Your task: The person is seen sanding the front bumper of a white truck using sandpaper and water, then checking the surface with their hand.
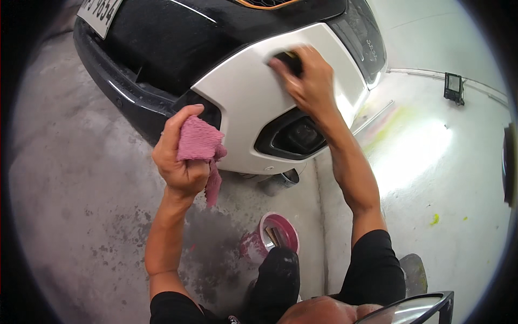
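My left hand [175, 168] is closed around a folded pink cloth [199, 139], with one end of it hanging down. It is in front of the black lower trim at the left edge of a car bumper's white panel [240, 89]. Higher up and to the right, my right hand [314, 81] grips a small dark block or pad [290, 62] against the white panel. Motion blurs its fingers, and the exact kind of pad cannot be made out. Below this hand, a dark fog-lamp recess [294, 134] is set into the panel.
A pink bucket [290, 229] with tools in it stands on the stained floor [91, 216] near my legs. Below the bumper is a dark, open-topped container [280, 184]. A black lamp [453, 86] is by the pale wall at right. The car's black bumper section [129, 102] extends left.
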The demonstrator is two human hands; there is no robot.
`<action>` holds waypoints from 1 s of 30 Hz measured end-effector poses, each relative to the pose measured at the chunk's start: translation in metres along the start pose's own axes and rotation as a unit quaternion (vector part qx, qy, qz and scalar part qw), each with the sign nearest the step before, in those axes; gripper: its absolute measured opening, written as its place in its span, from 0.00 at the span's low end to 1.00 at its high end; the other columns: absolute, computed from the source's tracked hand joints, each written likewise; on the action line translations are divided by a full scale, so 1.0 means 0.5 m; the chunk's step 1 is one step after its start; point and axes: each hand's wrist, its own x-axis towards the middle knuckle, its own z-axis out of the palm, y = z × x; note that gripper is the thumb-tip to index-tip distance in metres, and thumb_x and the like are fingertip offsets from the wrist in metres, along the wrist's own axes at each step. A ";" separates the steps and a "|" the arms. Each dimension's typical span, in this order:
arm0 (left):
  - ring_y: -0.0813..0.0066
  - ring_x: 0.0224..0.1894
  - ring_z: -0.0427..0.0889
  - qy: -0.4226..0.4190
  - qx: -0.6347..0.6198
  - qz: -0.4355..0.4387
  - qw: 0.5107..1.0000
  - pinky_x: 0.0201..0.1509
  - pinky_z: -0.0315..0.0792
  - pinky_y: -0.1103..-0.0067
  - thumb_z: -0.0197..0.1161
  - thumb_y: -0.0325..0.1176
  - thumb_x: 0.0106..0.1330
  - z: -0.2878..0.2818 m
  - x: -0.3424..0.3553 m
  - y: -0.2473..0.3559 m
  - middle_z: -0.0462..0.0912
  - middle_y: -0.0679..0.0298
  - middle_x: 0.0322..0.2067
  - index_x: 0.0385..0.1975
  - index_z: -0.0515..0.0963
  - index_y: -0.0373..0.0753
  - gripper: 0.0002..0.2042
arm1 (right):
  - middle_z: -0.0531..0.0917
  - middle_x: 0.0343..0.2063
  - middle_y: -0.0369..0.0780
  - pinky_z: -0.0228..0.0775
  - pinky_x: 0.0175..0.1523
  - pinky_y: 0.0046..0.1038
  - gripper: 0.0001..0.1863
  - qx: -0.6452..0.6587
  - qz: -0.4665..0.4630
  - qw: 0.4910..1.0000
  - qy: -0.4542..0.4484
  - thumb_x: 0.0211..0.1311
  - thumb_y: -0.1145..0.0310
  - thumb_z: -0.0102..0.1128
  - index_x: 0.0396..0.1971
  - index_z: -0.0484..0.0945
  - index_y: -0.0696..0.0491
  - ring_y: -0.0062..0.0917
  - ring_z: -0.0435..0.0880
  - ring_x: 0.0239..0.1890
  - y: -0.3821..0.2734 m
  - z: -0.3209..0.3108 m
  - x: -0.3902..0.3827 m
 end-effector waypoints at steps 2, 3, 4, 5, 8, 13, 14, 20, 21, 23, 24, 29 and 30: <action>0.79 0.25 0.80 -0.017 0.045 0.063 0.997 0.34 0.75 0.83 0.47 0.22 0.52 -0.006 0.012 -0.006 0.83 0.64 0.25 0.50 0.76 0.31 0.23 | 0.82 0.30 0.44 0.71 0.42 0.39 0.18 0.005 0.077 0.997 0.020 0.54 0.56 0.71 0.33 0.79 0.55 0.41 0.80 0.36 0.043 -0.023 -0.097; 0.79 0.25 0.80 -0.007 0.030 0.067 0.997 0.35 0.75 0.83 0.48 0.22 0.52 0.001 0.018 -0.013 0.83 0.64 0.25 0.50 0.77 0.31 0.23 | 0.81 0.30 0.43 0.71 0.41 0.39 0.19 0.031 0.091 0.995 0.035 0.54 0.54 0.71 0.33 0.79 0.55 0.42 0.79 0.35 0.055 -0.024 -0.105; 0.79 0.26 0.80 -0.003 0.023 0.063 0.998 0.35 0.75 0.83 0.49 0.23 0.51 -0.007 0.013 -0.012 0.83 0.64 0.26 0.50 0.77 0.32 0.23 | 0.81 0.30 0.43 0.71 0.41 0.39 0.19 0.033 0.095 0.994 0.035 0.54 0.54 0.71 0.33 0.79 0.55 0.42 0.79 0.35 0.030 -0.020 -0.079; 0.79 0.26 0.80 -0.007 0.025 0.061 0.998 0.35 0.75 0.83 0.49 0.23 0.51 -0.012 0.009 -0.008 0.83 0.64 0.26 0.50 0.77 0.32 0.23 | 0.82 0.29 0.44 0.72 0.40 0.36 0.16 0.009 0.060 0.998 0.011 0.54 0.60 0.72 0.33 0.80 0.56 0.41 0.80 0.33 0.013 -0.010 -0.036; 0.79 0.26 0.81 0.022 -0.012 0.007 1.000 0.36 0.76 0.83 0.48 0.23 0.51 -0.008 -0.002 -0.004 0.83 0.64 0.25 0.49 0.77 0.31 0.23 | 0.82 0.29 0.43 0.74 0.39 0.33 0.13 0.010 0.031 0.999 -0.023 0.54 0.65 0.73 0.32 0.80 0.57 0.39 0.82 0.31 -0.001 0.000 0.020; 0.79 0.25 0.80 0.006 -0.035 -0.029 0.999 0.35 0.75 0.83 0.48 0.22 0.50 -0.009 0.006 -0.004 0.82 0.64 0.21 0.50 0.76 0.28 0.24 | 0.82 0.28 0.43 0.72 0.38 0.35 0.14 0.027 0.037 0.998 0.030 0.54 0.63 0.73 0.31 0.80 0.56 0.37 0.82 0.31 0.034 -0.025 -0.057; 0.79 0.25 0.80 0.003 -0.035 -0.031 0.999 0.35 0.75 0.83 0.48 0.22 0.50 -0.009 0.006 0.001 0.82 0.64 0.21 0.50 0.76 0.28 0.24 | 0.81 0.28 0.44 0.72 0.37 0.36 0.15 -0.013 0.015 1.000 0.003 0.54 0.63 0.73 0.32 0.80 0.57 0.38 0.82 0.31 0.019 -0.024 -0.016; 0.79 0.23 0.81 -0.024 0.050 0.025 0.998 0.34 0.76 0.83 0.48 0.21 0.49 -0.026 0.003 -0.005 0.83 0.64 0.20 0.50 0.76 0.29 0.24 | 0.81 0.29 0.45 0.73 0.39 0.34 0.13 0.000 0.069 0.997 -0.022 0.55 0.67 0.72 0.33 0.79 0.59 0.37 0.82 0.33 0.013 -0.032 -0.057; 0.78 0.22 0.81 -0.015 0.021 0.009 1.000 0.34 0.76 0.83 0.49 0.21 0.49 -0.025 0.004 0.007 0.83 0.65 0.19 0.50 0.76 0.29 0.24 | 0.82 0.29 0.44 0.74 0.39 0.33 0.12 0.045 0.100 0.994 0.000 0.54 0.68 0.73 0.33 0.80 0.58 0.35 0.83 0.33 0.002 -0.031 -0.077; 0.78 0.23 0.81 0.009 -0.006 0.015 1.000 0.34 0.76 0.83 0.49 0.21 0.50 -0.021 0.022 0.018 0.83 0.65 0.19 0.50 0.76 0.29 0.24 | 0.80 0.27 0.43 0.71 0.40 0.37 0.15 0.033 0.091 0.995 0.001 0.52 0.59 0.72 0.30 0.79 0.55 0.40 0.79 0.34 0.023 -0.015 -0.061; 0.78 0.23 0.81 0.007 -0.011 0.012 1.000 0.34 0.76 0.83 0.49 0.21 0.50 -0.014 0.022 0.015 0.83 0.65 0.19 0.50 0.76 0.29 0.24 | 0.80 0.28 0.43 0.70 0.39 0.38 0.16 0.002 0.072 0.997 -0.018 0.52 0.59 0.72 0.30 0.78 0.55 0.41 0.79 0.34 0.009 -0.016 -0.012; 0.79 0.23 0.81 -0.005 0.035 0.066 0.997 0.34 0.76 0.84 0.47 0.21 0.51 -0.018 0.016 0.015 0.83 0.65 0.20 0.50 0.75 0.29 0.23 | 0.81 0.28 0.46 0.71 0.36 0.35 0.14 -0.019 0.061 0.998 -0.022 0.54 0.65 0.72 0.32 0.79 0.58 0.40 0.79 0.29 0.011 -0.016 -0.043; 0.79 0.23 0.81 -0.004 0.033 0.072 0.997 0.34 0.76 0.84 0.47 0.21 0.51 -0.019 0.024 0.019 0.83 0.65 0.20 0.50 0.75 0.29 0.23 | 0.80 0.28 0.46 0.70 0.36 0.36 0.14 0.009 0.074 0.997 0.018 0.55 0.64 0.72 0.31 0.78 0.58 0.41 0.79 0.29 0.030 -0.011 -0.091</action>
